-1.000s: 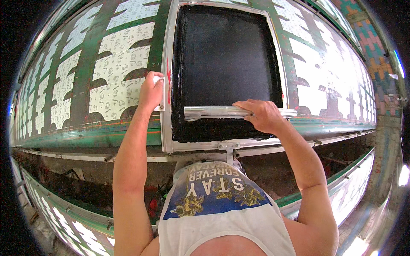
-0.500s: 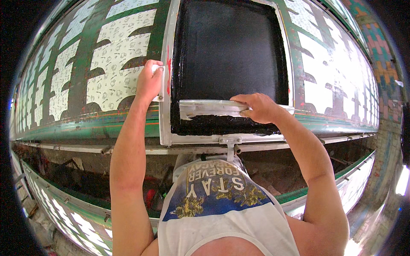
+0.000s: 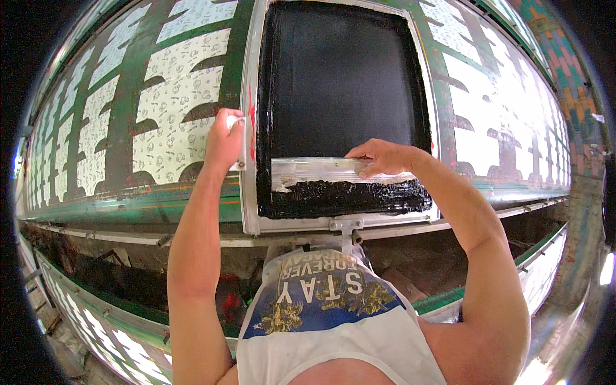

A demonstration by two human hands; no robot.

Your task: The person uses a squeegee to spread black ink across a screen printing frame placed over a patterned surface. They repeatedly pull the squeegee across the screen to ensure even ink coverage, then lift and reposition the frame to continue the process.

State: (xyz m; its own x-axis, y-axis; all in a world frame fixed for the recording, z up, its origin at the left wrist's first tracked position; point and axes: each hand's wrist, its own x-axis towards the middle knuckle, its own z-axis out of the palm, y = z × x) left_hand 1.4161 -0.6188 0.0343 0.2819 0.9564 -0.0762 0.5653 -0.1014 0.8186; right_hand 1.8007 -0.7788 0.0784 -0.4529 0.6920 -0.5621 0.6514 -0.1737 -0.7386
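Green and white patterned cloth [image 3: 160,115] stretches along the long table. Another printed length [image 3: 96,321] runs below. A colourful woven strip [image 3: 571,96] lies far right.

Squeegee [image 3: 321,172] lies across screen frame [image 3: 251,115], on printed cloth [image 3: 160,109]

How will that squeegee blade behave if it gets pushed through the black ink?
The squeegee looks long and straight, so probably stiff. The black ink piled thickly before it would likely drag. The right hand grips smeared wood, possibly slippery.

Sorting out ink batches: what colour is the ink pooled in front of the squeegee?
Black: a glossy ridge of ink along the near edge of the screen, clearest in the head view.
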